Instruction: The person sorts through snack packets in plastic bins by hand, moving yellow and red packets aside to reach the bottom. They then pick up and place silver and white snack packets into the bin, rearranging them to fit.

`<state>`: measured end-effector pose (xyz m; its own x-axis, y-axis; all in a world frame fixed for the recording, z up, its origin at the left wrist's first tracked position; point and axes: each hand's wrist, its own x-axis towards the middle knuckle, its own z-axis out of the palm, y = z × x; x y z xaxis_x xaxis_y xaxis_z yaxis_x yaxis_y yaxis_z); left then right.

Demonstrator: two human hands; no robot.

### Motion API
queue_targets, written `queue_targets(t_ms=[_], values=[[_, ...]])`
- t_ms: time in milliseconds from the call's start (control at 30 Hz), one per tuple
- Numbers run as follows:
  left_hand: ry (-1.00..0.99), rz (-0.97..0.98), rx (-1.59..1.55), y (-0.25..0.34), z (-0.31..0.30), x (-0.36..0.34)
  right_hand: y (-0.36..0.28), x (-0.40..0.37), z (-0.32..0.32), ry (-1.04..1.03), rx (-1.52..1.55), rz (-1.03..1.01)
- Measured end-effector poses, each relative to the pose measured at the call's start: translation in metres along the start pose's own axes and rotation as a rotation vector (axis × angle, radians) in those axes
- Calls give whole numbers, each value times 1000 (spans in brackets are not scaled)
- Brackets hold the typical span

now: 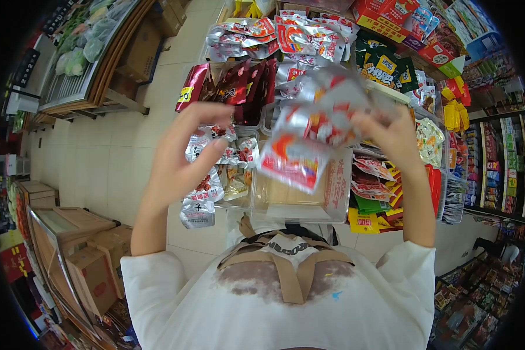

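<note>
My right hand (391,131) is closed on several silver and red snack packets (315,125), blurred by motion, above the bins. The lowest packet hangs over a clear plastic bin (286,201) with a bare bottom and a piece of printed cardboard at its side. My left hand (186,154) is curved, thumb and fingers apart, with nothing between them. Below it lie white and silver snack packets (201,189) that hang partly over the bin's edge. Just beyond its fingertips stand dark red packets (236,84) in another bin.
Farther back are piled silver packets (309,38) and dark green packets (385,64). Red and yellow packets (379,192) fill a bin on the right. A vegetable stand (79,58) and cardboard boxes (96,274) are on the left, with stocked shelves (504,157) far right.
</note>
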<state>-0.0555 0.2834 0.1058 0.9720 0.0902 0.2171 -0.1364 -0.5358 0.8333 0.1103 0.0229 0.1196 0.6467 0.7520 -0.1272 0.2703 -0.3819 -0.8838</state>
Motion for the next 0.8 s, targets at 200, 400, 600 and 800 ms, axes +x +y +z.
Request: queue_targets(t_ms=[200,400,600,800], values=[[-168,-218,-593,-21,21,63,0,62,2,196,166,-206],[-228,-274,-613,-28,23,94,7,87,2,270,245,-113],[-133,-301,-511,-49,25,109,11,90,4,325,277,-150],[-206,-295,-402,-49,17,118,20,96,-3,311,191,-198]])
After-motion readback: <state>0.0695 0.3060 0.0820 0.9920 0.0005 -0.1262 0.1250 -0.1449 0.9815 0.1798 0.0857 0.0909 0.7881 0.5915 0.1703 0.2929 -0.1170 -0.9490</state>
